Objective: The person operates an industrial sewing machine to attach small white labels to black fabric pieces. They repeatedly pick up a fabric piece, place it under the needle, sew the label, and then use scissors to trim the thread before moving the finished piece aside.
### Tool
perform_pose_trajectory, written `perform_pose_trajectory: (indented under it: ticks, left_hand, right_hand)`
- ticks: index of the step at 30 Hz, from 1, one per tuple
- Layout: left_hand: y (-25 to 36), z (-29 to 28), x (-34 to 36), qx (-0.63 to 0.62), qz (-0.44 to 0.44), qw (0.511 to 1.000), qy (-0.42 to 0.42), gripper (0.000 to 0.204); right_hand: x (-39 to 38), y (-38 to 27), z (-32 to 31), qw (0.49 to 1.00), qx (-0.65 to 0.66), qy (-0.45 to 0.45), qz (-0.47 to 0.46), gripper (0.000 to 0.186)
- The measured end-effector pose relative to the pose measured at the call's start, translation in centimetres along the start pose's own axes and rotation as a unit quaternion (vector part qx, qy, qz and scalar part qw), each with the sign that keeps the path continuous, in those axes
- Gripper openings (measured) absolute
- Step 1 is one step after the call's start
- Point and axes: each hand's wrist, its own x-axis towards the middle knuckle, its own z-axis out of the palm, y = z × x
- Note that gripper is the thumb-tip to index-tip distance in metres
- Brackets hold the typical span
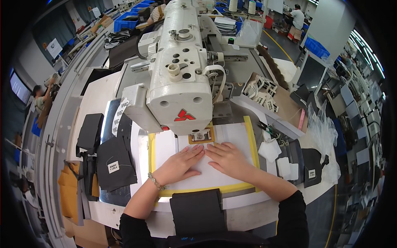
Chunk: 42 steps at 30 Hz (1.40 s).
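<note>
My left hand (184, 165) and my right hand (223, 159) lie flat, fingers stretched out, on a white sheet (194, 180) bordered with yellow tape. Their fingertips nearly meet just below a yellow-edged metal window (201, 134) under the head of a white industrial sewing machine (178, 107). Neither hand grips anything. In front of the sheet, toward me, lies a stack of dark fabric pieces (197, 213).
Dark pieces with white labels (113, 153) lie at left beside mustard material (70, 190). At right are scissors (265, 129), white pads (271, 149), labels (258, 93), clear plastic (326, 144) and a monitor (310, 72). Other people work in the background.
</note>
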Motion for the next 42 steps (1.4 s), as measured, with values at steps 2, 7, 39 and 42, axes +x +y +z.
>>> perform_pose_trajectory:
  ticks: [2, 7, 39, 42]
  left_hand:
    - [0.0, 0.0, 0.0, 0.022, -0.002, 1.0, 0.005, 0.07]
    - [-0.6, 0.0, -0.1, 0.052, -0.024, 0.998, 0.004, 0.071]
    - [0.5, 0.6, 0.0, 0.082, -0.025, 0.988, 0.127, 0.03]
    - [0.9, 0.6, 0.1, 0.086, -0.016, 0.986, 0.139, 0.031]
  right_hand:
    - [-0.1, 0.0, 0.0, 1.0, -0.019, -0.012, 0.002, 0.043]
    - [0.0, -0.3, 0.1, 0.998, -0.062, -0.005, -0.001, 0.049]
    - [-0.3, 0.4, 0.8, 0.991, -0.091, -0.056, 0.083, 0.062]
    - [-0.3, 0.4, 0.8, 0.994, -0.055, -0.07, 0.07, 0.061]
